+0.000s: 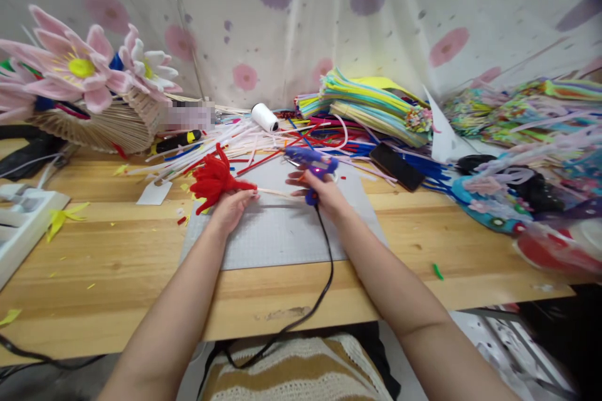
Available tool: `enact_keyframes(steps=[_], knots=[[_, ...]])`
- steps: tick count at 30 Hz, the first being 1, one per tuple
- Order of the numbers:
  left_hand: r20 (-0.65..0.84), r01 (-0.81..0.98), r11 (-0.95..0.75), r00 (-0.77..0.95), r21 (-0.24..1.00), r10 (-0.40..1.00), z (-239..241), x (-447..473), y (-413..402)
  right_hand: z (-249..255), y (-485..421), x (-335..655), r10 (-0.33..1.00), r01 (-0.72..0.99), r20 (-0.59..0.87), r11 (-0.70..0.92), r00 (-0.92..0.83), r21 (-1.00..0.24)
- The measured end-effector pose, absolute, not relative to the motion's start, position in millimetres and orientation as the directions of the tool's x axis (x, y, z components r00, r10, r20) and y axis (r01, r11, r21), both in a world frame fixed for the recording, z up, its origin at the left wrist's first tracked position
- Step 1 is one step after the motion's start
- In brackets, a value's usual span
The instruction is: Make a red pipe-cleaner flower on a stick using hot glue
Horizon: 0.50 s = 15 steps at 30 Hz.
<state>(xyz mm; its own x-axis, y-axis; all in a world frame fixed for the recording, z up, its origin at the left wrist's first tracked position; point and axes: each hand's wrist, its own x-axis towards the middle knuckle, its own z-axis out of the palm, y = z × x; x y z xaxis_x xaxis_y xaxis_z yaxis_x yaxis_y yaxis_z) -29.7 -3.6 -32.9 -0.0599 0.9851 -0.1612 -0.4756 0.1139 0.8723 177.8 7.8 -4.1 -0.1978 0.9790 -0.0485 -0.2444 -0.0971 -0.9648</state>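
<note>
My left hand (231, 208) is closed on the base of a red pipe-cleaner flower (211, 178), whose petals point to the left. A pale thin stick (275, 192) runs from the flower's base toward my right hand. In my right hand (328, 194) is a purple glue gun (310, 163), its nozzle turned to the left, with a black cord (324, 276) hanging down over the table edge. Both hands are above a grey cutting mat (282, 244). Whether my right fingers also touch the stick, I cannot tell.
Loose pipe cleaners (226, 144), a white thread spool (264, 117) and a black phone (396, 166) lie behind the mat. Pipe-cleaner bundles (371, 103) are piled further back. Pink flowers (79, 66) stand at left above a white power strip (28, 225). A plastic-wrapped bundle (564, 238) sits right.
</note>
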Motion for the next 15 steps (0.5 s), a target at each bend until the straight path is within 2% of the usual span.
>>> enact_keyframes(steps=[2,5,9,12,15], knots=[[-0.211,-0.513,0.168,-0.026,0.842,0.977,-32.5,-30.5,-3.6,-15.1,9.9,156.3,0.946,-0.305,-0.102,-0.199,-0.306,-0.931],[-0.246,-0.524,0.179,-0.061,0.833,0.967,-32.8,-32.8,-1.7,-28.0,13.1,141.4,0.926,-0.334,-0.155,-0.275,-0.343,-0.901],[-0.189,-0.390,0.099,-0.200,0.915,0.961,-36.0,-35.4,3.2,-32.5,14.5,145.9,0.926,-0.310,-0.160,-0.272,-0.342,-0.911],[-0.143,-0.286,0.066,-0.259,0.956,0.955,-38.7,-38.2,6.1,-31.0,15.0,156.4,0.945,-0.182,-0.133,-0.193,-0.297,-0.964],[-0.144,-0.258,0.074,-0.263,0.963,0.954,-39.0,-41.0,6.3,-27.5,16.0,167.0,0.954,0.031,-0.094,-0.089,-0.284,-0.996]])
